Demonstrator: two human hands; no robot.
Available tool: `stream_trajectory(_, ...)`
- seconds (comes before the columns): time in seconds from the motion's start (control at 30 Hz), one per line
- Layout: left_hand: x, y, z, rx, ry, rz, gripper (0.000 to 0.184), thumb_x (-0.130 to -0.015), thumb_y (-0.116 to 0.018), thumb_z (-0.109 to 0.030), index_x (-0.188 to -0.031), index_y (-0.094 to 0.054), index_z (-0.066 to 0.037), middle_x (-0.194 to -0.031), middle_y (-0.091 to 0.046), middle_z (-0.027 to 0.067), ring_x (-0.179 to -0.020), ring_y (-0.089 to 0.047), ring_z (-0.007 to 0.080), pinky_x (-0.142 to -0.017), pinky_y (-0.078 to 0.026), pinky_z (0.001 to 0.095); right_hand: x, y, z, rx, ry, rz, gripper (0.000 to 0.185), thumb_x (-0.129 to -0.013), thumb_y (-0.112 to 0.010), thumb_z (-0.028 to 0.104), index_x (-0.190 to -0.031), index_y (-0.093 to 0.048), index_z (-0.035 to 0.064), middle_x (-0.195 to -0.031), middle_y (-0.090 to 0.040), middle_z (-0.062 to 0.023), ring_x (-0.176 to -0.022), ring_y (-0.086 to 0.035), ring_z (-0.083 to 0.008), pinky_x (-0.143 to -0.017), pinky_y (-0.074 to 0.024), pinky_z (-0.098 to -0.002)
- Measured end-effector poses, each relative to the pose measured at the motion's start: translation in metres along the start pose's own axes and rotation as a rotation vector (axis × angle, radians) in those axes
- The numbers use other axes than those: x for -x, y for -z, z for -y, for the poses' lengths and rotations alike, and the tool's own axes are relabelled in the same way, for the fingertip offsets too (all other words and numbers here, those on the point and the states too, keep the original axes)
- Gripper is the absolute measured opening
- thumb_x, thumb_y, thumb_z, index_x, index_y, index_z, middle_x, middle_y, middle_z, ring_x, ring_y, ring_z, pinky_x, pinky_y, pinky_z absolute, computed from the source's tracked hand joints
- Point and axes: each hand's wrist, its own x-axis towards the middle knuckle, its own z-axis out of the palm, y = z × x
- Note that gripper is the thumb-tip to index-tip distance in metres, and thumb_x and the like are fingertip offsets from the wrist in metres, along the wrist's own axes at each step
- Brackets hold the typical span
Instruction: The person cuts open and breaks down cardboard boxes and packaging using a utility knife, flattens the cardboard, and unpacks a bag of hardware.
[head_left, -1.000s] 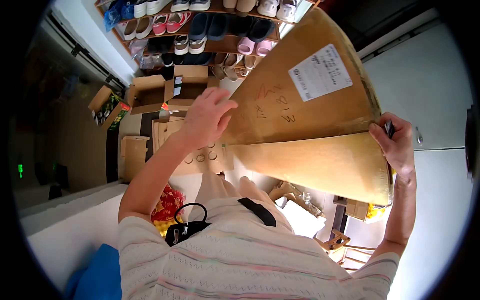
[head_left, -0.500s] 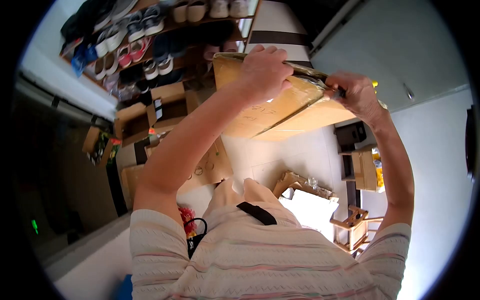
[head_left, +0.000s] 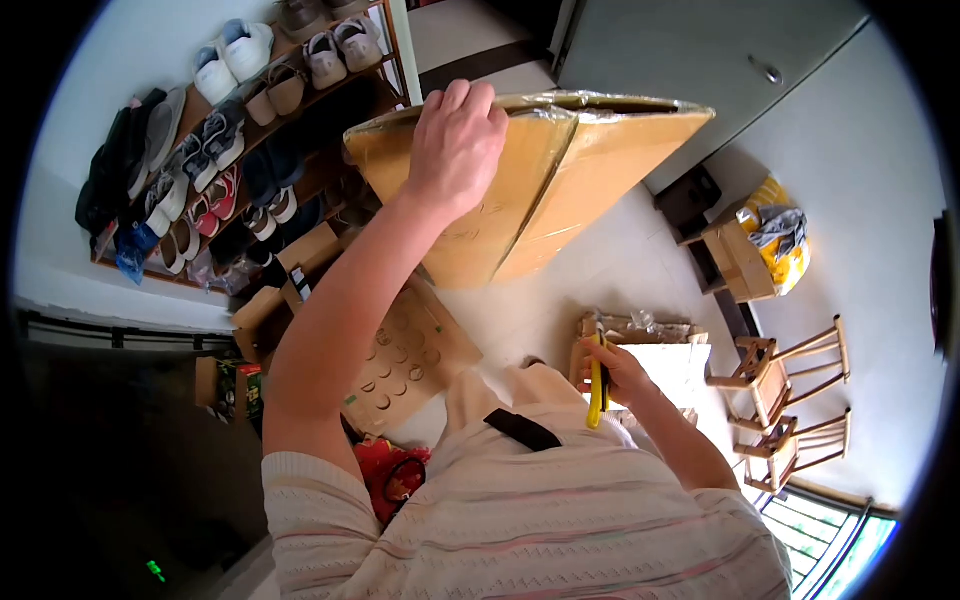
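Observation:
A large, flattened cardboard box (head_left: 480,190) stands on edge in front of me, with shiny tape along its rim and down a seam. My left hand (head_left: 458,150) grips its top edge, fingers closed over the rim. Lower and to the right, near my waist, my right hand (head_left: 622,372) is closed around a yellow and black utility knife (head_left: 598,385). The knife is apart from the box. Whether its blade is out I cannot tell.
Shoe racks (head_left: 300,140) line the left wall. An open carton (head_left: 265,310) and a cardboard sheet with ring marks (head_left: 405,360) lie below. Flattened cardboard and a white sheet (head_left: 675,370) are on the floor at right, beside small wooden chairs (head_left: 770,385). A grey door (head_left: 700,70) stands behind.
My right hand has left the box's top edge and come down toward my waist with the utility knife. My left hand still holds the box; the view has turned rightward.

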Motion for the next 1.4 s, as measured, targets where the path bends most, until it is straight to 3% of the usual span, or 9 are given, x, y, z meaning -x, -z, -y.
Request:
stream_trajectory(0.03, -0.006, -0.003, 0.0, 0.009, -0.008, 0.027, 0.028, -0.063, -0.071, -0.015, -0.087, -0.063, -0.004, -0.087, -0.049, 0.0053, -0.088, -0.048, 0.0227, -0.081, -0.04, 0.0357, 0.003, -0.002, -0.001, -0.036, -0.027, 0.147, 0.029, -0.086, -0.058, 0.026, -0.097, -0.045, 0.003, -0.081, -0.054, -0.0099, -0.067, -0.058, -0.0196, -0.056, -0.0526, -0.0365)
stream_trajectory(0.17, -0.021, -0.012, -0.015, 0.031, -0.036, 0.148, 0.03, -0.075, -0.064, -0.018, -0.1, -0.059, -0.002, -0.085, -0.058, 0.0103, -0.08, -0.057, 0.0238, -0.07, -0.047, 0.0345, 0.019, -0.033, 0.037, 0.193, 0.275, 0.221, 0.02, -0.086, -0.051, 0.01, -0.1, -0.042, -0.0006, -0.082, -0.056, -0.0123, -0.069, -0.064, -0.022, -0.054, -0.0538, -0.0318)
stream_trajectory(0.33, -0.048, -0.007, -0.024, 0.102, 0.105, 0.491, 0.034, -0.086, -0.051, -0.026, -0.116, -0.053, -0.009, -0.077, -0.063, 0.0115, -0.074, -0.061, 0.0263, -0.067, -0.049, 0.0386, 0.031, -0.073, 0.099, 0.554, 0.685, 0.023, 0.025, -0.084, -0.05, 0.008, -0.103, -0.04, -0.0049, -0.075, -0.058, -0.0128, -0.058, -0.063, -0.0199, -0.048, -0.0511, -0.0284)
stream_trajectory(0.5, -0.059, -0.027, -0.033, 0.155, 0.211, 0.604, 0.029, -0.088, -0.043, -0.02, -0.114, -0.05, -0.011, -0.11, -0.057, 0.014, -0.103, -0.054, 0.0284, -0.085, -0.045, 0.0381, 0.009, -0.113, 0.135, 0.677, 0.97, -0.146, 0.03, -0.084, -0.049, 0.009, -0.112, -0.042, -0.001, -0.065, -0.052, -0.0068, -0.045, -0.053, -0.0124, -0.04, -0.0432, -0.026)
stream_trajectory(0.63, -0.055, -0.01, -0.034, 0.12, 0.237, 0.65, 0.027, -0.088, -0.041, -0.018, -0.11, -0.051, -0.007, -0.105, -0.059, 0.0164, -0.096, -0.058, 0.0299, -0.08, -0.047, 0.0401, -0.011, -0.119, 0.148, 0.781, 1.011, -0.177, 0.029, -0.084, -0.048, 0.011, -0.11, -0.042, -0.0011, -0.064, -0.056, -0.0129, -0.046, -0.056, -0.0175, -0.045, -0.0471, -0.0309)
stream_trajectory(0.93, 0.057, -0.087, -0.042, 0.163, 0.331, 0.706, 0.014, -0.079, -0.045, -0.007, -0.091, -0.051, -0.001, -0.082, -0.063, 0.02, -0.08, -0.062, 0.0342, -0.066, -0.05, 0.0436, -0.065, -0.124, 0.131, 1.068, 1.019, -0.236, 0.025, -0.086, -0.048, 0.018, -0.105, -0.043, 0.0027, -0.077, -0.059, -0.0244, -0.076, -0.056, -0.0433, -0.067, -0.0469, -0.0461)
stream_trajectory(1.1, 0.105, -0.112, -0.028, 0.121, 0.394, 0.519, 0.009, -0.08, -0.045, -0.009, -0.086, -0.05, -0.003, -0.075, -0.063, 0.016, -0.071, -0.063, 0.0325, -0.061, -0.05, 0.0424, -0.078, -0.081, 0.081, 1.056, 0.844, -0.134, 0.024, -0.086, -0.048, 0.016, -0.104, -0.042, 0.0028, -0.072, -0.059, -0.0221, -0.06, -0.059, -0.036, -0.058, -0.0482, -0.0428)
stream_trajectory(1.23, 0.093, -0.109, -0.014, 0.106, 0.48, 0.58, 0.011, -0.078, -0.049, -0.008, -0.088, -0.049, -0.005, -0.077, -0.063, 0.0159, -0.076, -0.062, 0.0339, -0.065, -0.049, 0.0437, -0.058, -0.044, 0.054, 1.005, 0.67, -0.119, 0.021, -0.086, -0.048, 0.015, -0.103, -0.041, 0.0033, -0.063, -0.057, -0.0158, -0.045, -0.057, -0.0251, -0.048, -0.0473, -0.0371)
stream_trajectory(1.4, 0.053, -0.064, 0.009, 0.052, 0.487, 0.557, 0.014, -0.077, -0.055, -0.012, -0.09, -0.052, -0.005, -0.08, -0.062, 0.0175, -0.079, -0.06, 0.0353, -0.069, -0.047, 0.045, -0.045, -0.019, 0.043, 1.02, 0.616, -0.137, 0.021, -0.087, -0.048, 0.015, -0.103, -0.042, 0.0036, -0.059, -0.055, -0.0122, -0.043, -0.055, -0.0212, -0.045, -0.0461, -0.0342)
